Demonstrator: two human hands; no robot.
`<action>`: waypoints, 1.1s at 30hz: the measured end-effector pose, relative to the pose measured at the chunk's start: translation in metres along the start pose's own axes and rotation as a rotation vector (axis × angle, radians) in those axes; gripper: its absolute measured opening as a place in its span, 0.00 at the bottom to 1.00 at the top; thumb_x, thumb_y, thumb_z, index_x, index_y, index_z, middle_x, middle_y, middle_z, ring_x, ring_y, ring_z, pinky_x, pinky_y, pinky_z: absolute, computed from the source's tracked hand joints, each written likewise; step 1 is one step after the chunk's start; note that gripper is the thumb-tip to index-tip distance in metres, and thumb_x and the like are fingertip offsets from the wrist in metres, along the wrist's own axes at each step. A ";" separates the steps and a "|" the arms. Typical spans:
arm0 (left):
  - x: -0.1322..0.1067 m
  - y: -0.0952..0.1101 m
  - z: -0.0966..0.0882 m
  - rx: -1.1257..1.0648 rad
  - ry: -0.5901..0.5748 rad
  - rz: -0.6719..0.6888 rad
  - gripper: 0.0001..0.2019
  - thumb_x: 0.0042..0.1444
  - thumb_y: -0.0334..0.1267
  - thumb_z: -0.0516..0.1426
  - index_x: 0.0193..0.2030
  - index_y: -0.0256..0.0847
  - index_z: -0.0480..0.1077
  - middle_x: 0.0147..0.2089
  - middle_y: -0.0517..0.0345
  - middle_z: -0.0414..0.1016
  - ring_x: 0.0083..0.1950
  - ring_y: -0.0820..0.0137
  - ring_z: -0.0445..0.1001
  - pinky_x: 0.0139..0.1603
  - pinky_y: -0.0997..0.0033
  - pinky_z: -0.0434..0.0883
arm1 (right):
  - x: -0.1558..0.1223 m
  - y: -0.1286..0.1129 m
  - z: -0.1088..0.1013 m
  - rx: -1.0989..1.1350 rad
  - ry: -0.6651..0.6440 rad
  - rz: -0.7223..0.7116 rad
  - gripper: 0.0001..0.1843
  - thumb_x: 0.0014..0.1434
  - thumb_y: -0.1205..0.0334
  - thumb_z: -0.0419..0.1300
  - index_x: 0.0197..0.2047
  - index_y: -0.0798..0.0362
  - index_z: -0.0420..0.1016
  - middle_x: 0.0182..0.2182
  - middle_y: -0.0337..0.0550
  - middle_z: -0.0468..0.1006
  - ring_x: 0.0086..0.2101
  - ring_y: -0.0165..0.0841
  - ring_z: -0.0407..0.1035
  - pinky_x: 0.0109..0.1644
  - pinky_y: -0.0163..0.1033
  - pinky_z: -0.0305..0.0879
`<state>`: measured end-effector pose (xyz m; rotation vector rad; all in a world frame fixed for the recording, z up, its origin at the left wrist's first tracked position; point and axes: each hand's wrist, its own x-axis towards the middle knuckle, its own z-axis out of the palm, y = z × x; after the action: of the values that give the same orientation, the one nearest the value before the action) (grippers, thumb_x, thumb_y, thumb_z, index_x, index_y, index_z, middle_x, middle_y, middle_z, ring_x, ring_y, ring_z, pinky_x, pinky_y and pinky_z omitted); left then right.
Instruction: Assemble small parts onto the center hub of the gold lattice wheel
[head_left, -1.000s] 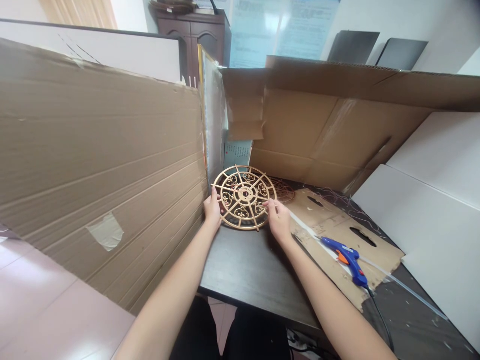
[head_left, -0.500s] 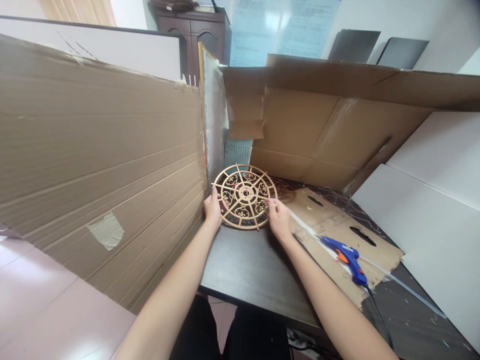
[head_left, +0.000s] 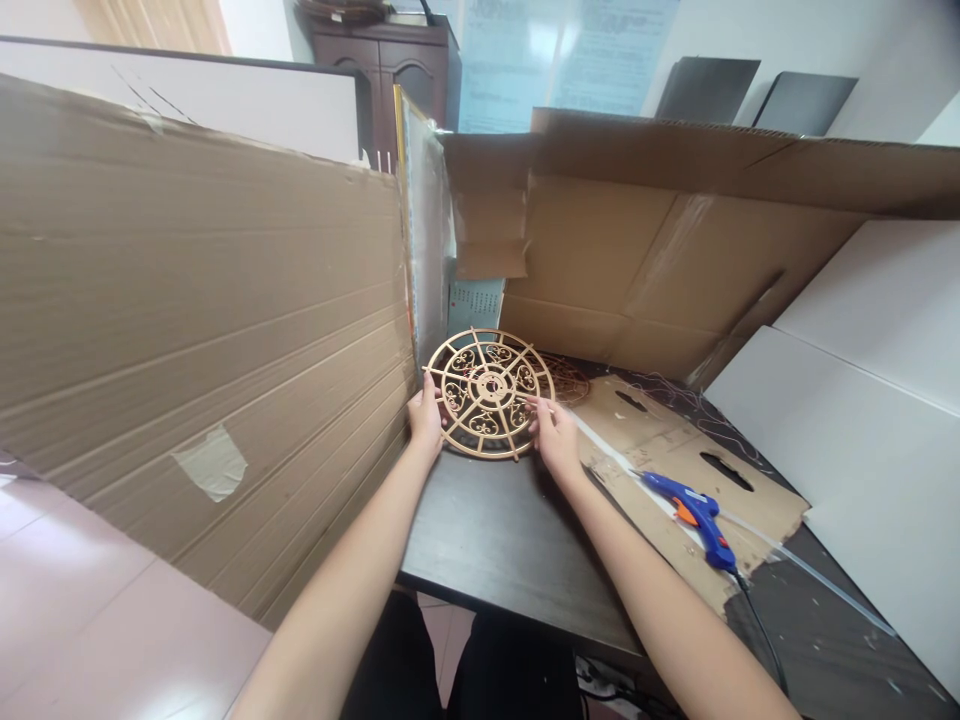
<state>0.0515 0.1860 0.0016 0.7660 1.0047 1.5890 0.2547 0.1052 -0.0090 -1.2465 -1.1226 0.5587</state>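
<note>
The left hand [head_left: 426, 422] is closed on the left rim of the golden openwork disc [head_left: 489, 392], thumb and fingertips pinching the edge, and it sits where it sat a second ago. The right hand [head_left: 556, 440] has changed slightly: its fingers have crept a little further in over the right rim and now lie more spread across the outer ring, so it grips the disc from that side rather than only touching the edge. The disc itself has hardly moved. It is held between both hands, tilted up toward the viewer, with its lower rim on or just above the dark desk [head_left: 495, 535], near the desk's far left corner. From this the handling looks like steadying and a small regrip, with the piece kept in place rather than carried anywhere. Just behind the disc to the right lies a second, darker fretwork round [head_left: 570, 378], partly hidden. Further right a flat cardboard sheet [head_left: 660, 440] with cut slots covers the desk, and a blue glue gun [head_left: 697, 515] lies on it, well apart from both hands and untouched. Tall cardboard panels [head_left: 202, 330] stand at the left and behind, and white boards [head_left: 862, 430] lean at the right.
</note>
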 end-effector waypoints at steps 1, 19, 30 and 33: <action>0.000 0.000 0.000 0.001 0.000 0.001 0.33 0.54 0.74 0.60 0.29 0.42 0.67 0.20 0.58 0.72 0.17 0.72 0.69 0.17 0.75 0.53 | 0.000 0.000 0.000 0.028 -0.002 0.015 0.36 0.66 0.33 0.57 0.55 0.58 0.82 0.32 0.47 0.81 0.22 0.30 0.65 0.22 0.35 0.61; -0.003 0.003 0.001 -0.010 -0.011 0.000 0.34 0.51 0.76 0.60 0.28 0.42 0.65 0.20 0.58 0.73 0.16 0.73 0.67 0.17 0.75 0.53 | -0.007 -0.020 0.004 0.089 -0.031 -0.065 0.33 0.68 0.34 0.56 0.56 0.55 0.81 0.46 0.53 0.84 0.26 0.29 0.68 0.22 0.33 0.62; -0.005 0.005 0.001 0.001 -0.004 -0.007 0.32 0.57 0.74 0.58 0.28 0.43 0.65 0.19 0.57 0.72 0.18 0.71 0.70 0.18 0.75 0.53 | -0.007 -0.008 0.015 -0.207 -0.033 -0.248 0.27 0.70 0.43 0.56 0.55 0.55 0.84 0.51 0.55 0.85 0.50 0.46 0.80 0.57 0.50 0.75; -0.005 0.004 0.001 0.000 0.005 -0.006 0.32 0.56 0.74 0.58 0.28 0.43 0.65 0.20 0.58 0.72 0.18 0.71 0.70 0.18 0.75 0.53 | -0.008 -0.005 0.015 -0.252 -0.028 -0.283 0.27 0.72 0.44 0.55 0.54 0.56 0.85 0.51 0.55 0.86 0.53 0.46 0.79 0.61 0.52 0.73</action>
<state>0.0520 0.1812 0.0058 0.7595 1.0097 1.5864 0.2368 0.1044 -0.0082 -1.2663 -1.3969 0.2260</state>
